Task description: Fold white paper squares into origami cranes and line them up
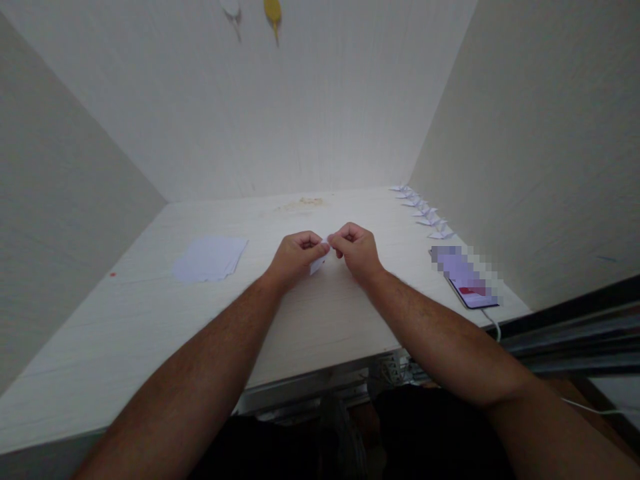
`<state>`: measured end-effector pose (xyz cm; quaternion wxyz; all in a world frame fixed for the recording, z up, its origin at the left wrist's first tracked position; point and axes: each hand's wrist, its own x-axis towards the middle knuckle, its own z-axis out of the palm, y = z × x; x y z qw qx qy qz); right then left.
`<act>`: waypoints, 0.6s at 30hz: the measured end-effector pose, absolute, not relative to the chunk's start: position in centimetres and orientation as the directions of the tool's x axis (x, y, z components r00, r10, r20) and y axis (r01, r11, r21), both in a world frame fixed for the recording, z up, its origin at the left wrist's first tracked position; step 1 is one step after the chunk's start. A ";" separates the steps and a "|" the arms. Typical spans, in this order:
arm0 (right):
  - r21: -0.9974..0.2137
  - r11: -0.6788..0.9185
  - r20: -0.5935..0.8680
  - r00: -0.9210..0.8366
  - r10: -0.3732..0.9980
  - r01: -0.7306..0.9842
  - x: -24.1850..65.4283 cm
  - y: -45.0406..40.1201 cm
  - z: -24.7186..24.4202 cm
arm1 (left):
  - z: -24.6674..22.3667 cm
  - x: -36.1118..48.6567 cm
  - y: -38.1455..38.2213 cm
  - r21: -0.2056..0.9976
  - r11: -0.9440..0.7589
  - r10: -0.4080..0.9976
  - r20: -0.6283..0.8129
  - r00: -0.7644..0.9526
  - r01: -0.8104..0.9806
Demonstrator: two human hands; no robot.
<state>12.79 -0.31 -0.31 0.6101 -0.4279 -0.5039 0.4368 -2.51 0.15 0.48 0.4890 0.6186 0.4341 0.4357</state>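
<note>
Head camera view: nearest, at five and seven o'clock from the hands, dark-clothed legs sit below the edge of the white wood-grain tabletop; both bare forearms cross that edge and cover part of it. At four o'clock a white cable runs from the near end of a smartphone, which lies at three o'clock, its screen pixelated. In the middle, the left hand grips a small folded white paper between thumb and curled fingers, while the right hand pinches its upper end; the fingers hide much of it. At nine o'clock lies a loose stack of white paper sheets, its edges uneven, with a small red mark farther out. From three round to two o'clock, small folded paper cranes form a row along the right wall. At twelve, a brownish worn patch sits near the back wall, where a yellow hook and a white hook hang at eleven.
</note>
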 end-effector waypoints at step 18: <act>-0.973 0.231 0.228 0.108 0.968 -0.015 12.6 -0.7 0.1 | -0.3 -2.7 0.7 0.943 -0.273 0.946 0.229 0.228 0.188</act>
